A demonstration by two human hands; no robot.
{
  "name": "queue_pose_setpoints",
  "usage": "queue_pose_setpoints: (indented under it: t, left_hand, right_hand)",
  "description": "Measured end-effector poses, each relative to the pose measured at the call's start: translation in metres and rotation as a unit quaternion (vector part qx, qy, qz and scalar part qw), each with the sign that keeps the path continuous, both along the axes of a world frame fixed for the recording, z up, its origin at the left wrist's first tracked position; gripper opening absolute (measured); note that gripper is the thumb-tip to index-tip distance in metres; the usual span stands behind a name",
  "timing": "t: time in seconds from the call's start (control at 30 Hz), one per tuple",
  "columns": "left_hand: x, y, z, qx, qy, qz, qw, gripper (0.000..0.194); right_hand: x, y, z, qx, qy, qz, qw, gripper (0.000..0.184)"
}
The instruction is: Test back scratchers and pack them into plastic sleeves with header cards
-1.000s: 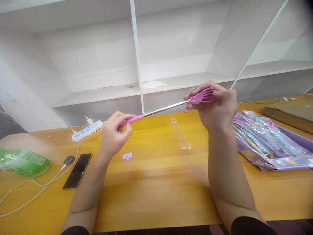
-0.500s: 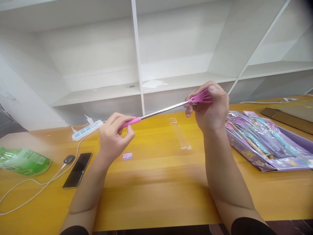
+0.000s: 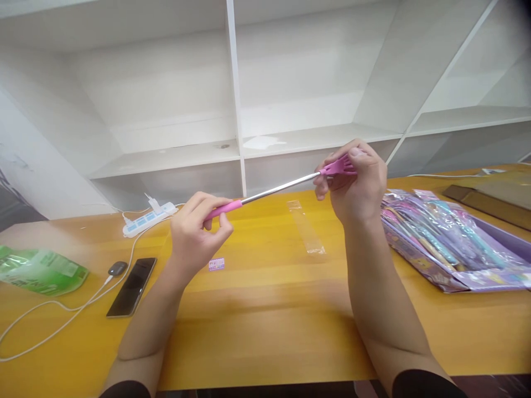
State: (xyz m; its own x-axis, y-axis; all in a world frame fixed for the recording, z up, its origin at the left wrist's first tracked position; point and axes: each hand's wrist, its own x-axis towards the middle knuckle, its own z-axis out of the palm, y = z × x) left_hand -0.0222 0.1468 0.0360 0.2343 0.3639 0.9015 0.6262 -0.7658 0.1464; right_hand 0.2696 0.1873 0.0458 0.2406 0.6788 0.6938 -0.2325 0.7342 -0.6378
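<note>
A pink back scratcher [image 3: 280, 188] with a silver metal rod stretches between my two hands above the table. My left hand [image 3: 197, 235] pinches its pink grip at the left end. Round the pink claw-shaped head at the other end, my right hand [image 3: 359, 179] is closed, its thumb lying over the prongs. The rod slopes up slightly towards the right. Below it on the table lie a clear plastic sleeve [image 3: 307, 229] and a small purple printed card [image 3: 216, 264].
At right, a purple box [image 3: 477, 282] holds several wrapped scratchers, with a brown cardboard piece [image 3: 489, 202] behind. On the left are a phone [image 3: 131, 287], a black earbud case [image 3: 117, 269], a green pouch [image 3: 43, 271], a power strip [image 3: 149, 220] and white cables. White shelving [image 3: 174, 160] stands behind.
My left hand and the pink grip have shifted slightly to the right, towards my right hand. My right hand keeps hold of the head and has barely moved.
</note>
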Motion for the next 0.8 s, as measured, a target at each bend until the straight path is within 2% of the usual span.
queue_pose_setpoints:
  t: [0.17,0.43,0.8]
  left_hand:
    - [-0.001,-0.001,0.001,0.004,0.000,0.002,1.000,0.031]
    - [-0.002,0.000,0.001,0.003,-0.009,0.012,1.000,0.029]
    - [0.005,-0.002,-0.002,-0.008,-0.006,0.010,1.000,0.028]
  right_hand:
    - [-0.002,0.001,-0.003,-0.013,-0.001,0.004,1.000,0.035]
    - [-0.009,0.000,-0.004,-0.017,-0.010,-0.003,1.000,0.030]
    - [-0.011,0.004,-0.011,-0.016,-0.044,0.029,0.998,0.038]
